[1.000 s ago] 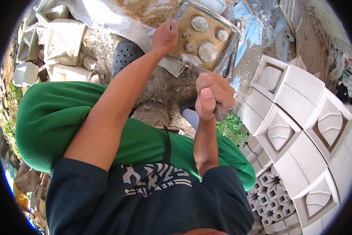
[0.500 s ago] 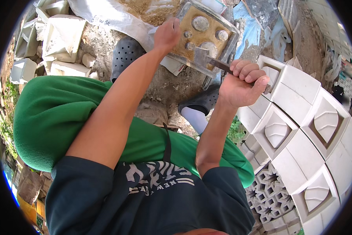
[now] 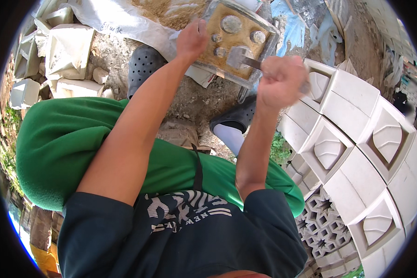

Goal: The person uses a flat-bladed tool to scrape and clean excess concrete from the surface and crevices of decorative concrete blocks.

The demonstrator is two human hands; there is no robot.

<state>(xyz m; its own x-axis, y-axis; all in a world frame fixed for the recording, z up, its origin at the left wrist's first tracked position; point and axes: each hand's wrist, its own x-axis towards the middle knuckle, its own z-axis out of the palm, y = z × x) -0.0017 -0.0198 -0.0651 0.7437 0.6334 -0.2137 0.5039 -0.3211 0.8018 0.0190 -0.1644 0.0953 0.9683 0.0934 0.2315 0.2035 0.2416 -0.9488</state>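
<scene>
My right hand (image 3: 282, 81) is closed round the dark handle of a hammer (image 3: 236, 56), blurred by motion. The hammer's blocky grey head hangs over a square mould (image 3: 220, 74). Sandy brown material fills the mould, and several round grey knobs (image 3: 230, 24) stand up out of it. My left hand (image 3: 192, 41) is at the mould's left edge with its fingers curled in; what they hold, if anything, is hidden.
White cast blocks (image 3: 343, 106) with leaf-like recesses stand in rows at right, a star-patterned lattice block (image 3: 324, 227) below them. Pale blocks (image 3: 69, 51) lie at left. A white sack (image 3: 120, 21) and sand (image 3: 171, 14) lie behind my clogged feet (image 3: 143, 67); blue plastic (image 3: 289, 28) lies beyond the mould.
My right hand has turned and tightened into a fist round the handle, and the hammer head has shifted slightly up and left in view. My left hand stays beside the mould.
</scene>
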